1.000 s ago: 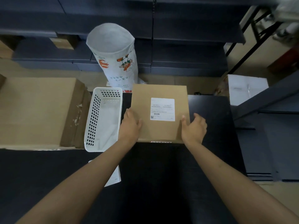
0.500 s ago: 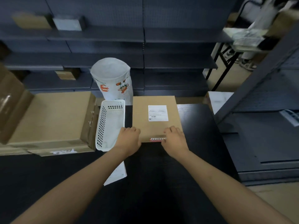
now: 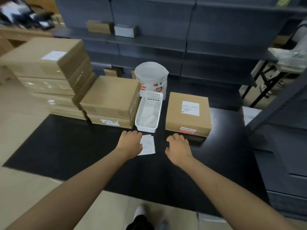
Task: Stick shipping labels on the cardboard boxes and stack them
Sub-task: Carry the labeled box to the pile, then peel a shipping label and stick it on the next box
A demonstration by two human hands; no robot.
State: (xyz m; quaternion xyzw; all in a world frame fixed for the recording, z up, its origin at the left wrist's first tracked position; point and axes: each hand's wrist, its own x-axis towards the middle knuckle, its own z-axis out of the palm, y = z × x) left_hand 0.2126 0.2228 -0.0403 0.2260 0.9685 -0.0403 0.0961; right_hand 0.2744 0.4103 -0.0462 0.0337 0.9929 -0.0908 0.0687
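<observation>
— Cardboard box, right of centre in the frame: it lies flat on the black counter, a white shipping label already on its top face and a red-and-white strip on the side facing the camera.

— Where are the hands?

— Both low in the middle of the frame, nearer the camera than the box. The right hand hovers just short of the box's near edge, fingers loosely curled, holding nothing. The left hand sits further left, fingers relaxed, over a small white slip of paper; I cannot tell whether it touches the slip.

— So which way is the box from them?

— Up the frame from the right hand, up and to the right from the left. The right hand is clearly the nearer. The box's longer sides look to run away from the camera, so I judge a two-handed lift would take it by its left and right sides.

— And where would it go?

— Likely the labelled stack of boxes at the upper left. Between lie a white basket and a lower pile, with a white bag behind the basket.
</observation>
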